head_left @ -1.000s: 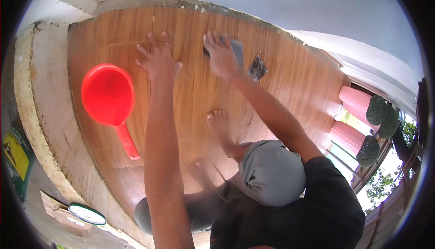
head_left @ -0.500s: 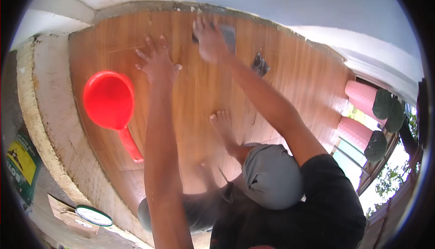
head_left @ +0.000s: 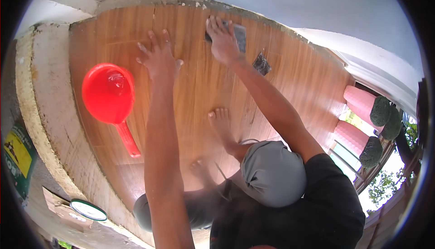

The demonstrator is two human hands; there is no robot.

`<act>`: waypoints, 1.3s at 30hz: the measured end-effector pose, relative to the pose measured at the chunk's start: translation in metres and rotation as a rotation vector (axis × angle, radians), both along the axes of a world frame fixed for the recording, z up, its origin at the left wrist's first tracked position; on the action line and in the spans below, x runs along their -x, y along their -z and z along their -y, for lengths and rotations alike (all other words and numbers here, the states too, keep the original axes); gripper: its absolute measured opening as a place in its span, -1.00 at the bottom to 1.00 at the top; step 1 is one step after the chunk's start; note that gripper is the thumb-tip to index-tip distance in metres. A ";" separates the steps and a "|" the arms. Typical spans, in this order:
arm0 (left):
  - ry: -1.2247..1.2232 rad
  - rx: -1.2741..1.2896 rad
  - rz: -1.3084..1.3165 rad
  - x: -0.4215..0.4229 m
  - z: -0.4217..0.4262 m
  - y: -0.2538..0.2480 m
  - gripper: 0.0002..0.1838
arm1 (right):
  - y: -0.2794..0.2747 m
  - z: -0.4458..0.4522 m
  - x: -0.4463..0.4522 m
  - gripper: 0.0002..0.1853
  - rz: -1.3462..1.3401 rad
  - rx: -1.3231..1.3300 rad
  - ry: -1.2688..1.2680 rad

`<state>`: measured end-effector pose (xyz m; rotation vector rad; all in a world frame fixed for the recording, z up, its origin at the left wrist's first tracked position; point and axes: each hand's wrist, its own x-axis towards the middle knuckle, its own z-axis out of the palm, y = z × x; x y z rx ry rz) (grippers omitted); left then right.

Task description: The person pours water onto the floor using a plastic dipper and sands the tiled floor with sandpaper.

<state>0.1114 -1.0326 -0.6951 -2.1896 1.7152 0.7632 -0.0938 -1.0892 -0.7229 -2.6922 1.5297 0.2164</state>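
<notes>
Your left hand (head_left: 161,63), at 11 o'clock, is planted on the floor (head_left: 195,83) with its fingers released and splayed, grasping nothing. That spread probably gives you a broad prop, since the arm runs straight down from the shoulder as you lean forward over your bent legs.

Your right hand (head_left: 223,43) is at 12 o'clock, laid over the dark pad (head_left: 240,37), near the foot of the wall (head_left: 272,4). The fingers reach across the pad, close together rather than fanned, and part of the pad shows past them toward 1 o'clock. Covering it from above likely lets your palm keep it flat; whether the fingertips hook round its edge you cannot tell from here.

A dark scrap (head_left: 261,64) lies apart from the pad, between 1 and 2 o'clock, touched by neither hand. The red dipper (head_left: 105,96) rests at 10 o'clock, its bowl facing up with a glint inside and its handle pointing to 5 o'clock. It sits beside your left forearm, probably to be within easy reach yet clear of the right hand.

For writing, look to between 8 and 9 o'clock: a green sign (head_left: 20,156) with a yellow panel carries large pale letters, tilted and cut off by the lens edge. They seem to start "BO"; the rest is unreadable. No brand shows on the dipper or pad.
</notes>
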 end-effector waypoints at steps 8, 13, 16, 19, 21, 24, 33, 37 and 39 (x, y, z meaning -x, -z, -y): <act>0.019 -0.029 0.033 0.000 0.005 -0.006 0.14 | -0.010 -0.014 0.035 -0.22 -0.065 -0.119 0.105; 0.032 -0.010 0.037 -0.002 0.008 -0.005 0.15 | 0.008 -0.003 0.064 -0.18 0.058 -0.091 0.243; 0.008 -0.002 0.038 -0.002 0.006 -0.007 0.15 | 0.007 -0.048 0.076 -0.12 0.017 -0.134 0.156; 0.021 -0.011 0.036 0.001 0.006 -0.008 0.15 | -0.006 0.014 0.081 -0.18 -0.085 -0.112 0.261; 0.048 -0.018 0.023 0.000 0.005 -0.009 0.15 | -0.005 0.015 0.082 -0.25 -0.089 -0.102 0.322; 0.022 -0.023 0.018 -0.004 0.005 -0.008 0.15 | 0.025 -0.064 0.093 -0.27 0.003 -0.047 0.102; 0.032 -0.017 -0.005 -0.004 0.005 -0.002 0.20 | -0.002 -0.065 0.058 -0.21 0.056 -0.223 0.142; 0.055 -0.016 0.030 -0.002 0.007 -0.005 0.18 | 0.008 0.001 0.065 -0.17 0.139 -0.110 0.144; 0.068 -0.038 0.030 -0.001 0.007 -0.006 0.18 | 0.017 0.028 0.046 -0.13 0.197 -0.052 0.295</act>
